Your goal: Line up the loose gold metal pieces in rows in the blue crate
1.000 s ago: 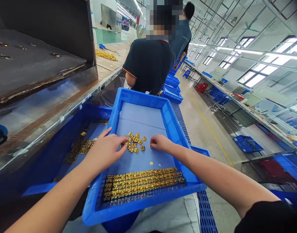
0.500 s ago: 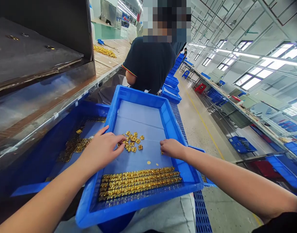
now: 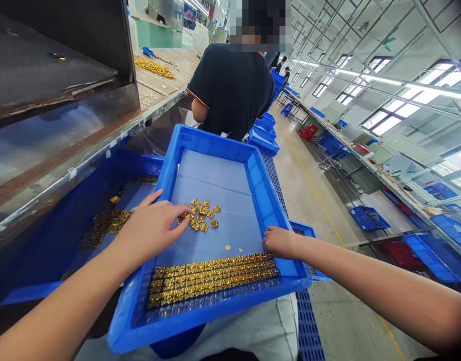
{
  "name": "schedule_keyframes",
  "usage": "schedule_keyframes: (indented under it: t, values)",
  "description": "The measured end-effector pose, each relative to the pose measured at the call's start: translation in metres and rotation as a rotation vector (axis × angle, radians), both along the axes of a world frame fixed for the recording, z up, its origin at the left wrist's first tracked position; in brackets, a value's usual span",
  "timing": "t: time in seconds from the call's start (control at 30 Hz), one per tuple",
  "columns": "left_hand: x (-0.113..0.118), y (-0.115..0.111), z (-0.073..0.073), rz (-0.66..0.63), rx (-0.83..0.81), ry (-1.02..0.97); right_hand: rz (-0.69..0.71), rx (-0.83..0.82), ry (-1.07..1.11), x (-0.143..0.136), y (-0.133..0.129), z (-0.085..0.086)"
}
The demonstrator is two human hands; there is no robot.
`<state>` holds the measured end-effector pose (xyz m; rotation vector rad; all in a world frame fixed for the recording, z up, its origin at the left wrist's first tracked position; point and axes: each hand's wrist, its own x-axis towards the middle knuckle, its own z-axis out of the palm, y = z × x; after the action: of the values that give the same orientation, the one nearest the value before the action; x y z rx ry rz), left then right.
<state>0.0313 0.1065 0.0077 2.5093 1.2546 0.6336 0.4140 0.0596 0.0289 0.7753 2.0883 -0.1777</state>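
A blue plastic tray (image 3: 266, 193) rests on my lap, lined with a pale sheet. Small gold metal pieces lie in neat rows (image 3: 215, 278) along its near edge. A loose heap of the same gold pieces (image 3: 202, 214) sits mid-tray, with one small round gold piece (image 3: 227, 247) apart from it. My left hand (image 3: 149, 228) lies over the tray's left rim, fingertips touching the heap. My right hand (image 3: 279, 242) sits at the right end of the rows, fingers curled down; whether it pinches a piece is hidden.
A second blue bin (image 3: 64, 240) to my left holds more gold pieces (image 3: 108, 223). A person in a black shirt (image 3: 232, 90) sits just ahead, back turned. A long workbench (image 3: 83, 145) runs on the left. More blue bins (image 3: 266, 140) line the aisle.
My right hand has drawn back from beside the loose heap toward me and to the right, down to the end of the rows. My left hand stays at the heap. The view tilted slightly.
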Motion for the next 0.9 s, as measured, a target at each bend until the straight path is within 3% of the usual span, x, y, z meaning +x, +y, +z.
schedule_keyframes:
  t: [0.5,0.67,0.8,0.9]
  values:
    - [0.000,0.000,-0.001,0.009,0.009,-0.001,-0.154,0.023,0.038,-0.008,0.000,0.007]
    - [0.000,0.000,-0.002,0.018,0.008,0.015,-0.251,0.222,0.248,-0.042,0.035,0.002]
    - [0.000,-0.001,-0.001,0.015,0.016,0.029,-0.440,0.427,0.451,-0.091,0.073,-0.017]
    - [0.000,0.000,0.000,0.008,0.020,0.052,-0.438,0.434,0.504,-0.115,0.097,-0.029]
